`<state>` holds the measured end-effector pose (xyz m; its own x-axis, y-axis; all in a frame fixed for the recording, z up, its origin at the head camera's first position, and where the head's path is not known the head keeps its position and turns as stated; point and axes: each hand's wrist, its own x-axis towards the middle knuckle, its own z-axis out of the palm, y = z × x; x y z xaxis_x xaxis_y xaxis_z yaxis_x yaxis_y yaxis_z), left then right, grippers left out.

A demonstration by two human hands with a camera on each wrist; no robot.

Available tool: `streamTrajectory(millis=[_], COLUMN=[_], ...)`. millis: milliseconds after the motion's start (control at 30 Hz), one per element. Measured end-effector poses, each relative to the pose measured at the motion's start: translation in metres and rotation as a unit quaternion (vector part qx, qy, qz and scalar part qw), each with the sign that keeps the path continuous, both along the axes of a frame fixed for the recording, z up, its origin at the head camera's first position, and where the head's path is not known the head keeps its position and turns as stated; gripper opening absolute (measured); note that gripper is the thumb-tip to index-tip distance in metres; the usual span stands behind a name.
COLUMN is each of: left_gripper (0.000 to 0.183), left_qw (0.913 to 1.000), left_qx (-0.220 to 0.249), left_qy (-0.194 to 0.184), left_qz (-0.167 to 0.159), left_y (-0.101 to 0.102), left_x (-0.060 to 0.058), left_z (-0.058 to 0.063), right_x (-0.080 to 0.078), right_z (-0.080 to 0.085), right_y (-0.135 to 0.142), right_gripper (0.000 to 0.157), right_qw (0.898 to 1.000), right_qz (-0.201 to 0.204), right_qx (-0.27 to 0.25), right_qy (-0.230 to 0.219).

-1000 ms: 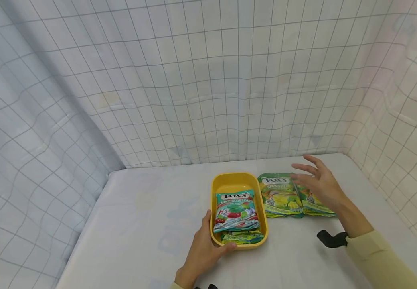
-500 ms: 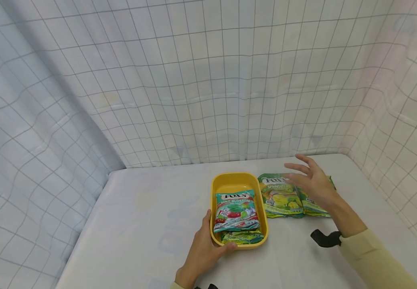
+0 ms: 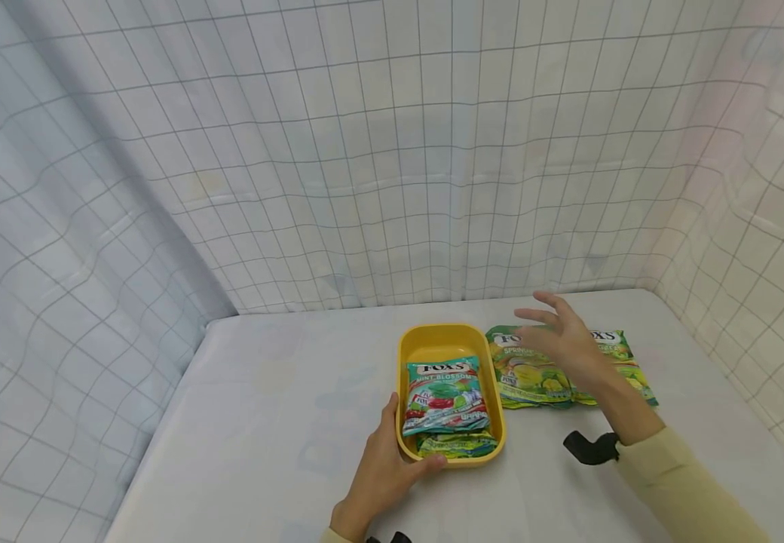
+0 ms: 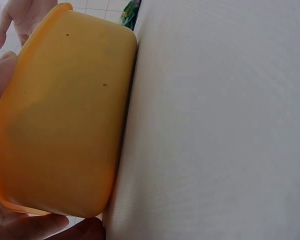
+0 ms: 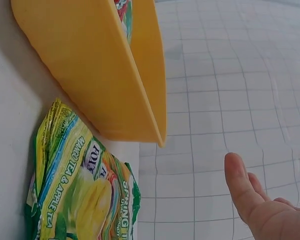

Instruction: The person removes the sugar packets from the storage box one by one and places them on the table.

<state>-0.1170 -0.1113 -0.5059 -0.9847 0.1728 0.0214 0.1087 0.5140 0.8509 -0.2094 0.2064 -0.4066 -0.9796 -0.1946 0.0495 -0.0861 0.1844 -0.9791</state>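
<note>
A yellow plastic tub [image 3: 441, 343] stands on the white table. My left hand [image 3: 381, 471] grips its near left corner, thumb over the near rim and fingers along the left side; the left wrist view shows the tub's wall [image 4: 65, 110] between thumb and fingers. Inside lies a teal Fox's Mint Blossom candy bag [image 3: 445, 396], partly covering a green-yellow candy bag [image 3: 456, 445]. My right hand [image 3: 561, 343], fingers spread and holding nothing, hovers over two green Fox's candy bags. The left of these, a Spring Tea bag [image 3: 524, 377], lies beside the tub; the other bag [image 3: 626, 369] is partly hidden.
White grid-patterned curtains [image 3: 399, 188] hang behind the table and on both sides. The white tabletop [image 3: 283, 422] stretches to the left of the tub. A black strap piece [image 3: 590, 448] sticks out from my right wrist.
My right hand has drifted left over the candy bags towards the tub, uncovering more of the right bag. My left hand, the tub and the bags have stayed in place.
</note>
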Motion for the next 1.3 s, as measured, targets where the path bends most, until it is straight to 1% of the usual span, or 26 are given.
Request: streamTrajectory(millis=[200,433,500,600,733,967,1033,1300], left_gripper=[0.123,0.123,0.123,0.124,0.123,0.123,0.123,0.123], left_qw=[1.0000,1.0000,1.0000,0.9999,1.0000,1.0000,1.0000,0.9999], left_qx=[0.002,0.005,0.005,0.005,0.006,0.005,0.006,0.011], left_qy=[0.004,0.002,0.004,0.007,0.003,-0.007,-0.006,-0.006], left_qz=[-0.003,-0.005,-0.006,-0.005,-0.004,-0.001,-0.001,-0.002], left_y=[0.000,0.001,0.001,0.001,0.000,0.001,0.001,0.001], left_x=[0.000,0.001,0.001,0.001,0.000,0.001,0.001,0.001], left_z=[0.001,0.003,0.003,0.002,0.002,0.002,0.002,0.003], right_x=[-0.003,-0.003,-0.002,0.000,0.002,0.005,0.007,0.011], right_z=[0.000,-0.003,-0.003,-0.002,-0.001,-0.004,-0.005,-0.008], right_y=[-0.010,-0.019,-0.021,-0.027,-0.034,-0.039,-0.041,-0.048], right_gripper=[0.091,0.089,0.090,0.092,0.093,0.091,0.091,0.092], right_qw=[1.000,1.000,0.999,0.999,0.999,0.998,0.998,0.997], right_qz=[0.006,0.027,0.032,0.031,0.031,0.046,0.046,0.056], right_qx=[-0.002,-0.005,0.000,0.023,0.032,0.028,0.035,0.037], right_qy=[0.007,0.004,0.001,-0.008,-0.022,-0.026,-0.027,-0.045])
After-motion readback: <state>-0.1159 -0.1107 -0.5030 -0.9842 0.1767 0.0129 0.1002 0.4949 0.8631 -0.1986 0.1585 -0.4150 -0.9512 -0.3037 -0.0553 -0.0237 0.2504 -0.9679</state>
